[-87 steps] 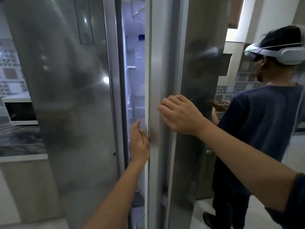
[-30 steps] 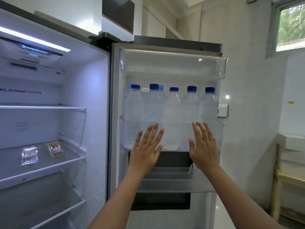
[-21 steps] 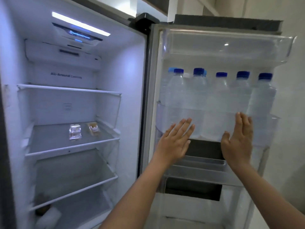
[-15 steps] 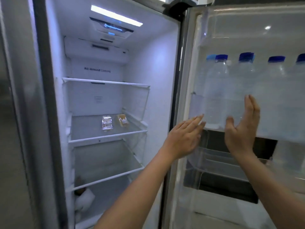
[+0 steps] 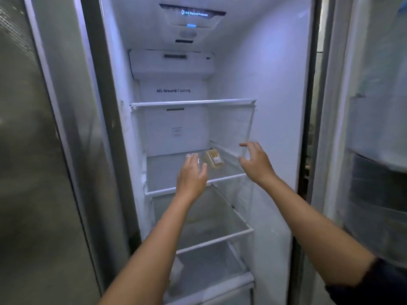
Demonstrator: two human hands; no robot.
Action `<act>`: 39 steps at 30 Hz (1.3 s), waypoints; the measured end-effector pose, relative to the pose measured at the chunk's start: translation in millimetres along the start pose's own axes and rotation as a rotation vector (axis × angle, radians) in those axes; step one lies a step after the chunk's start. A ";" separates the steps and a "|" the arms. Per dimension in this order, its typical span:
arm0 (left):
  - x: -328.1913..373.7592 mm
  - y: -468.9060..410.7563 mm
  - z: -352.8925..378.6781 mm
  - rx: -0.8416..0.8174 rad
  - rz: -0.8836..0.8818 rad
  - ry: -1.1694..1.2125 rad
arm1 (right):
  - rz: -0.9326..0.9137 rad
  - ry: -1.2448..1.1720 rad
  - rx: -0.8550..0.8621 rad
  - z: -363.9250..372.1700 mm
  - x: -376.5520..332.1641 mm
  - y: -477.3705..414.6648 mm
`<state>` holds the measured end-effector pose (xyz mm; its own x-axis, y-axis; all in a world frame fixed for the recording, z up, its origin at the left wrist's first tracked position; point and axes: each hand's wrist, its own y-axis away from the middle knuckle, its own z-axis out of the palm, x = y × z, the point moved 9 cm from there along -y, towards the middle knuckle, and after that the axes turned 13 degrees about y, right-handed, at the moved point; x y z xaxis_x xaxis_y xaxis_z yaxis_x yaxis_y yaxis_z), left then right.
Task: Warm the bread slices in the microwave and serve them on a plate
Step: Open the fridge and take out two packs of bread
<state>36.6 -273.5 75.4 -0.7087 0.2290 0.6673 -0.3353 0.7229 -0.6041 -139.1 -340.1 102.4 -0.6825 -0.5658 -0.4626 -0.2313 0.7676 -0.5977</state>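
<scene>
Left hand (image 5: 191,176) and right hand (image 5: 255,165), moved from door (image 5: 374,128) to shelf (image 5: 176,190), fingers spread, gripping nothing. Two packets: clear packet (image 5: 192,156), tan packet (image 5: 214,160).

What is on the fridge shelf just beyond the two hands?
On the shelf lie a clear packet and, beside it, a tan packet with a label. The left hand covers part of the clear packet; its contents cannot be told.

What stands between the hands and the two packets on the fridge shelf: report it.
Nothing visible does. The fridge stands open; the left hand reaches to the clear packet, the right hand hovers right of the tan packet, both above the shelf.
</scene>
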 end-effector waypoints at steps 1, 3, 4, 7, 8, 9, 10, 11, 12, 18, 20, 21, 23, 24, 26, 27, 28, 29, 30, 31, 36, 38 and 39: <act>-20.3 -9.1 -1.2 0.011 -0.061 0.012 | 0.033 -0.007 -0.058 23.6 10.7 -13.5; -62.1 -27.7 2.5 0.018 -0.184 0.047 | 0.089 -0.036 -0.164 69.5 33.1 -40.0; -82.4 -36.8 6.0 0.020 -0.240 0.067 | 0.116 -0.055 -0.208 90.1 44.2 -54.3; -128.9 -60.5 20.3 0.017 -0.363 0.095 | 0.192 -0.075 -0.280 135.9 74.5 -93.8; -141.7 -68.9 27.6 0.009 -0.392 0.093 | 0.213 -0.071 -0.295 150.9 84.1 -106.3; -152.2 -76.4 35.6 0.002 -0.416 0.096 | 0.229 -0.063 -0.312 165.5 92.2 -116.7; -162.1 -83.5 43.9 -0.001 -0.436 0.103 | 0.241 -0.056 -0.335 181.6 99.7 -126.5; -170.4 -89.1 51.9 -0.006 -0.448 0.106 | 0.245 -0.046 -0.362 195.8 104.2 -133.8; -178.3 -94.3 59.9 -0.017 -0.456 0.104 | 0.245 -0.043 -0.389 209.7 108.1 -140.4; -209.8 -128.1 96.5 -0.034 -0.465 0.091 | 0.326 -0.195 -0.443 259.7 132.7 -166.6; -215.9 -136.4 101.3 -0.038 -0.479 0.104 | 0.363 -0.239 -0.451 269.0 132.6 -166.8; -218.8 -139.2 101.4 -0.036 -0.496 0.105 | 0.357 -0.231 -0.450 271.9 129.2 -167.6; -225.4 -143.9 99.9 -0.023 -0.517 0.109 | 0.349 -0.218 -0.437 283.1 131.4 -174.0; -228.3 -145.5 100.1 -0.017 -0.520 0.123 | 0.360 -0.229 -0.435 289.3 135.3 -176.8; -231.0 -147.2 101.8 -0.020 -0.535 0.169 | 0.399 -0.207 -0.418 291.7 137.9 -178.9; -232.4 -147.8 102.5 -0.017 -0.557 0.209 | 0.419 -0.185 -0.401 285.9 133.6 -177.9; -233.5 -149.0 103.1 -0.006 -0.574 0.257 | 0.431 -0.167 -0.399 282.7 131.3 -177.9; -233.5 -150.2 103.2 0.005 -0.591 0.293 | 0.433 -0.154 -0.408 279.4 127.2 -178.1; -233.9 -151.9 103.1 0.016 -0.599 0.317 | 0.428 -0.145 -0.417 276.3 123.1 -178.8; -233.8 -153.4 102.9 0.025 -0.606 0.326 | 0.428 -0.141 -0.424 275.4 121.2 -180.3; -232.8 -158.9 104.6 0.043 -0.638 0.347 | 0.417 -0.280 -0.422 279.5 116.3 -181.6; -233.5 -160.7 106.9 0.025 -0.655 0.399 | 0.424 -0.353 -0.435 284.7 120.1 -180.5; -234.4 -160.0 108.2 0.010 -0.676 0.434 | 0.415 -0.374 -0.455 285.4 120.0 -179.5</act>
<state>189.2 -513.4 -31.4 -0.0458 -0.0220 0.9987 -0.6127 0.7903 -0.0108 18.3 -631.7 -32.6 -0.5124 -0.2027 -0.8345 -0.3261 0.9449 -0.0293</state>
